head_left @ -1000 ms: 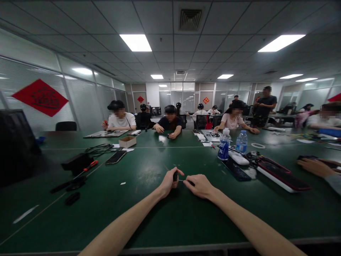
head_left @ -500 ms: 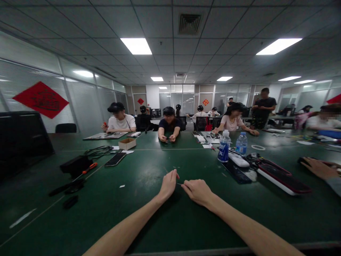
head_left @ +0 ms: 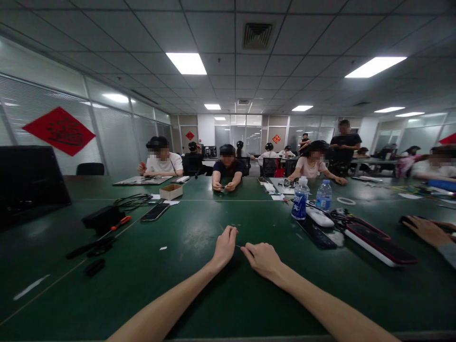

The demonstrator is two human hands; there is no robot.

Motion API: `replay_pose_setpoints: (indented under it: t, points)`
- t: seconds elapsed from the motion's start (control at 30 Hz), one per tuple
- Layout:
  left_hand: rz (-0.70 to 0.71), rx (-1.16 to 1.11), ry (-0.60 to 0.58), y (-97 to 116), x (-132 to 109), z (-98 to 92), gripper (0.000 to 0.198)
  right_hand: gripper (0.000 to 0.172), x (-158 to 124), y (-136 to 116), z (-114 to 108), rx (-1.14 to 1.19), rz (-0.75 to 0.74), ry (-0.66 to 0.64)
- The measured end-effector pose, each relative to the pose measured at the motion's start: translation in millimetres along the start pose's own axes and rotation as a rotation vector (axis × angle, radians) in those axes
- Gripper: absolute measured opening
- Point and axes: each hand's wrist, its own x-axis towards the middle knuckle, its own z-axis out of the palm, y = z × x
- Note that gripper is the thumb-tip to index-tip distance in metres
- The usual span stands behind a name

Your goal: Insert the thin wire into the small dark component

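Observation:
Over the middle of the green table (head_left: 199,280), my left hand (head_left: 225,248) is closed, its fingers bent together and pointing away from me. My right hand (head_left: 262,259) is closed too, thumb and forefinger pinched and turned toward the left one. A thin strand (head_left: 238,246) spans the small gap between both hands. It looks like a fine wire, but its kind is too small to tell, and its ends are hidden in the fingers. Faint thin lines show just beyond my left fingers. A small white scrap (head_left: 163,248) lies left of the hands.
Left are a screwdriver (head_left: 121,223), a black box (head_left: 100,218), a phone (head_left: 155,212) and a small carton (head_left: 171,191). Right are bottles (head_left: 299,199), a white-and-black device (head_left: 381,240) and another person's hand (head_left: 427,230). A person (head_left: 227,173) sits opposite.
The view has shifted slightly, so the room sits a little further right and lower. My hands keep nearly the same pose, both still closed with the strand between them.

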Motion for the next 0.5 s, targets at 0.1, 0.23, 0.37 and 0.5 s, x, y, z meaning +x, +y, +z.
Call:
replay_pose_setpoints:
  t: [0.1,0.23,0.37,0.5]
  points:
    - [-0.004,-0.002,0.012,2.0,-0.8,-1.4,0.039,0.052,0.6,-0.4,2.3,0.050,0.007,0.009]
    - [-0.028,-0.027,0.016,4.9,-1.4,-2.4,0.038,0.052,1.3,-1.0,2.1,0.063,0.046,0.015]
    - [-0.032,-0.044,0.044,4.7,0.4,-2.9,0.038,0.051,0.5,-3.7,1.3,0.078,0.065,-0.005]
    - [-0.009,-0.032,0.057,3.5,2.2,-3.7,0.036,0.052,3.1,-3.4,6.9,0.107,0.067,-0.004]
